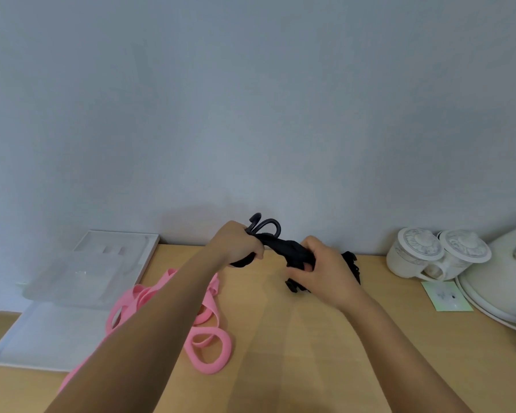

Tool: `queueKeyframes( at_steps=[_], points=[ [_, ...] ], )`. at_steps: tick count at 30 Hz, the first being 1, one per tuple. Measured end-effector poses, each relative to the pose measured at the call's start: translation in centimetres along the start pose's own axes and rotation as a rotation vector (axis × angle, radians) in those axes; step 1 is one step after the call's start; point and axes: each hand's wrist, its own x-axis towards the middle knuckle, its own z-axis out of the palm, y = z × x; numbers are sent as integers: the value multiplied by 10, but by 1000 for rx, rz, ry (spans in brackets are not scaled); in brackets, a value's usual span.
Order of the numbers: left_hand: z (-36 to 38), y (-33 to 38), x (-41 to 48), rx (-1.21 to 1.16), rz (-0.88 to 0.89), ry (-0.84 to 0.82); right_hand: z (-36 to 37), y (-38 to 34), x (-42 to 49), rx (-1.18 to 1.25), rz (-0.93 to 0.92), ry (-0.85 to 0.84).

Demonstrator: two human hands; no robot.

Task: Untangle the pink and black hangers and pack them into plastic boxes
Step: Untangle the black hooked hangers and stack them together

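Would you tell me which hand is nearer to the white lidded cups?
Right. The right hand is left of the cups; the left hand is farther left, beyond the black hangers.

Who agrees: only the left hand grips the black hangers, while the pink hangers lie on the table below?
Not quite. The head view shows both the left hand and the right hand gripping the black hangers. The pink hangers do lie on the table below.
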Motion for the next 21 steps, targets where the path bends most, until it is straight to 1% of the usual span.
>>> queueKeyframes(
  at_steps=[3, 4, 5, 6, 8, 9, 10, 12, 14, 17, 19, 21],
  points=[
    [3, 3, -1, 33, 25, 18, 6, 4, 1, -282, -73, 94],
    [3, 3, 0, 25, 24, 29, 7, 1, 0, -311, -91, 108],
    [3, 1, 1, 18, 23, 43, 7, -3, 0, -266, -96, 113],
    [3, -1, 2, 28, 23, 62, 8, -10, -1, -115, -62, 105],
    [4, -7, 3, 76, 25, 106, 5, -20, -3, 373, 44, 69],
    [7, -9, 4, 99, 27, 127, 3, -24, -3, 580, 79, 44],
    [10, -11, 3, 119, 32, 150, 2, -27, -4, 718, 98, 17],
    [17, -12, 3, 145, 46, 194, 5, -31, -4, 920, 109, -35],
    [21, -14, 2, 152, 67, 242, 7, -33, -7, 998, 110, -112],
    [21, -15, 1, 128, 102, 288, 8, -29, -12, 983, 114, -187],
    [22, -16, 0, 101, 96, 274, 8, -25, -14, 955, 165, -138],
    [23, -16, 0, 23, 81, 236, 10, -18, -14, 968, 257, -44]
  ],
)
